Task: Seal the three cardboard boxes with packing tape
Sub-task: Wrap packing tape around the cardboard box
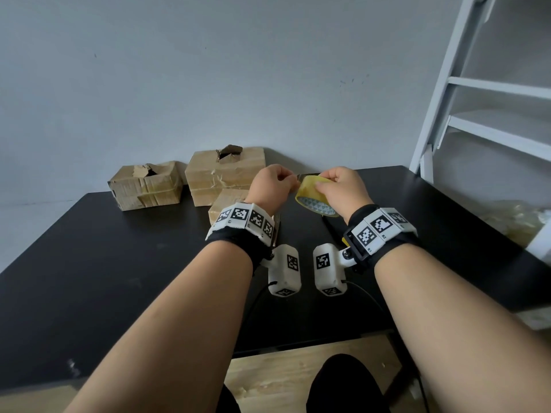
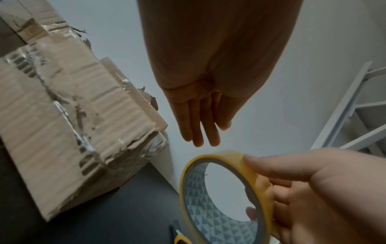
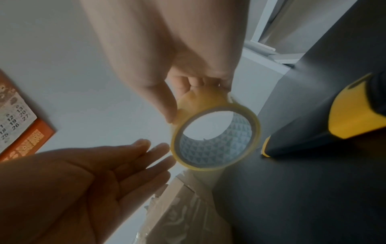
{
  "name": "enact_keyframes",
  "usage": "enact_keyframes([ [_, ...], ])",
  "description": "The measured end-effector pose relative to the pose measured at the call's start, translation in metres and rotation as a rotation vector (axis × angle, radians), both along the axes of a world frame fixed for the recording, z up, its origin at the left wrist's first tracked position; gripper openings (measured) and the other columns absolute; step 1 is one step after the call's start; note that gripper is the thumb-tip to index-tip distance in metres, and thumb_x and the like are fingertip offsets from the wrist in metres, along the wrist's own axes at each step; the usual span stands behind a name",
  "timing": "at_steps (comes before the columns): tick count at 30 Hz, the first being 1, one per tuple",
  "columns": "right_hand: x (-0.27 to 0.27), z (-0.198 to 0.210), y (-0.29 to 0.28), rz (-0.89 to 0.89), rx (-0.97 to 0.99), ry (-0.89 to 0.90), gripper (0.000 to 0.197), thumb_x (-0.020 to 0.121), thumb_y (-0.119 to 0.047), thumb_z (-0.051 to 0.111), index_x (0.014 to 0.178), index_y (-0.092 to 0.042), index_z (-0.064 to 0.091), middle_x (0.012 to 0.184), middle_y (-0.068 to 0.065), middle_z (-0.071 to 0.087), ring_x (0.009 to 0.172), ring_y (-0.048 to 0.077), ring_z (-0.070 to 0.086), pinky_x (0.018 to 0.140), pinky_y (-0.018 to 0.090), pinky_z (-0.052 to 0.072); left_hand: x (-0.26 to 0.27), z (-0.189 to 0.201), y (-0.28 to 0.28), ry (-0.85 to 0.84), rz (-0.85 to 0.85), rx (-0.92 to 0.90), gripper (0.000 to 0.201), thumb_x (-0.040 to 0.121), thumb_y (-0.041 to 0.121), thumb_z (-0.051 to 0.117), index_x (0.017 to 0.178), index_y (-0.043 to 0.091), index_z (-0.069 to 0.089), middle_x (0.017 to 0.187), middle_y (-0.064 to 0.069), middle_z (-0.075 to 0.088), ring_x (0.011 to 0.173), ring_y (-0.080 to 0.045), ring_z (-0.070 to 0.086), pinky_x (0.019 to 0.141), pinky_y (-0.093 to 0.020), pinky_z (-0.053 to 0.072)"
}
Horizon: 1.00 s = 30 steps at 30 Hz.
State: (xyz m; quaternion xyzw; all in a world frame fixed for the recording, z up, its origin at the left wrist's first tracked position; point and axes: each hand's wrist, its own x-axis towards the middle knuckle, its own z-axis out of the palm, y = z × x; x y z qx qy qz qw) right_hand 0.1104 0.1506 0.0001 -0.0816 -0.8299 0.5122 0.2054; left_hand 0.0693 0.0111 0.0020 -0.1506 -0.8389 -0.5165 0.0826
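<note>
Right hand [image 1: 340,186] gripping tape roll [image 1: 316,198] above table's [image 1: 119,263] far edge; left hand [image 1: 269,186], fingers straight and together, just beside roll. Three cardboard boxes [image 1: 225,174] at far left corner.

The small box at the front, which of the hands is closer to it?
The left. The left hand is raised right above and beside the small box, fingers toward the tape. The right hand is farther right, gripping the tape roll.
</note>
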Motion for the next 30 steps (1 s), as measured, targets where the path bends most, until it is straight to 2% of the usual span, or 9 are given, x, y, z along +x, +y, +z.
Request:
enact_keyframes([
  [2,0.001,0.001,0.000,0.007,0.010,0.001,0.006,0.090,-0.011,0.061,0.088,-0.016,0.064,0.086,-0.005,0.060,0.093,0.018,0.060,0.084,0.033,0.050,-0.003,0.001,-0.003,0.019,0.027,-0.023,0.013,0.093,0.017,0.056,0.097,0.010,0.067,0.088,0.001,0.067,0.081,-0.012,0.059,0.069,-0.022,0.048],
  [5,0.001,0.003,-0.001,0.026,-0.017,0.016,0.005,0.091,-0.012,0.061,0.090,-0.016,0.063,0.093,-0.001,0.062,0.094,0.019,0.060,0.084,0.034,0.051,-0.006,0.002,-0.006,-0.005,0.045,0.032,0.017,0.094,0.011,0.051,0.094,0.014,0.068,0.089,0.002,0.066,0.084,-0.014,0.060,0.080,-0.030,0.050],
  [8,-0.001,0.003,-0.003,0.039,-0.056,0.026,0.005,0.091,-0.013,0.062,0.095,-0.015,0.063,0.091,-0.002,0.062,0.093,0.018,0.060,0.080,0.031,0.050,-0.004,0.001,-0.004,-0.010,0.040,-0.016,0.020,0.087,0.006,0.056,0.102,0.014,0.068,0.086,0.002,0.066,0.078,-0.013,0.061,0.071,-0.023,0.050],
  [12,-0.002,0.003,-0.006,0.049,-0.065,0.024,0.007,0.090,-0.013,0.063,0.097,-0.016,0.064,0.090,-0.003,0.062,0.088,0.015,0.059,0.074,0.027,0.047,-0.003,-0.003,0.000,-0.036,0.058,-0.027,0.026,0.079,0.005,0.064,0.102,0.016,0.066,0.097,-0.006,0.070,0.088,-0.025,0.067,0.083,-0.038,0.057],
  [17,-0.001,0.001,-0.003,0.040,-0.056,0.021,0.011,0.089,-0.013,0.063,0.100,-0.014,0.065,0.094,-0.002,0.063,0.089,0.015,0.059,0.071,0.025,0.048,-0.004,-0.007,0.000,-0.042,0.077,-0.012,0.028,0.069,0.006,0.071,0.087,0.026,0.064,0.092,-0.010,0.070,0.083,-0.027,0.069,0.079,-0.043,0.058],
  [22,-0.001,0.001,-0.004,0.037,-0.011,0.035,0.011,0.091,-0.014,0.062,0.101,-0.013,0.066,0.096,-0.002,0.063,0.093,0.016,0.060,0.078,0.029,0.051,-0.005,-0.005,0.002,-0.026,0.063,-0.062,0.028,0.078,0.005,0.061,0.105,0.015,0.060,0.099,-0.010,0.068,0.092,-0.028,0.065,0.081,-0.038,0.055],
  [24,-0.002,0.001,-0.006,0.023,0.050,0.041,0.006,0.090,-0.013,0.060,0.093,-0.016,0.064,0.094,-0.004,0.062,0.094,0.018,0.061,0.082,0.032,0.052,-0.006,-0.004,0.003,-0.034,0.064,-0.107,0.031,0.083,0.006,0.058,0.113,0.011,0.055,0.104,-0.009,0.065,0.095,-0.025,0.062,0.081,-0.033,0.051],
  [27,-0.001,-0.001,-0.006,-0.014,0.133,0.050,0.021,0.090,-0.007,0.056,0.075,-0.022,0.056,0.090,-0.002,0.061,0.093,0.022,0.062,0.080,0.035,0.053,-0.005,-0.003,0.005,-0.029,0.061,-0.157,0.032,0.087,0.005,0.052,0.120,0.007,0.052,0.110,-0.011,0.063,0.100,-0.024,0.059,0.077,-0.027,0.044],
  [30,-0.001,-0.003,-0.008,-0.021,0.140,0.039,0.018,0.090,-0.006,0.056,0.079,-0.021,0.056,0.093,0.001,0.062,0.095,0.025,0.063,0.082,0.037,0.054,-0.003,-0.002,0.007,-0.004,0.072,-0.213,0.033,0.088,0.004,0.050,0.122,0.005,0.050,0.113,-0.014,0.062,0.102,-0.027,0.060,0.080,-0.030,0.046],
])
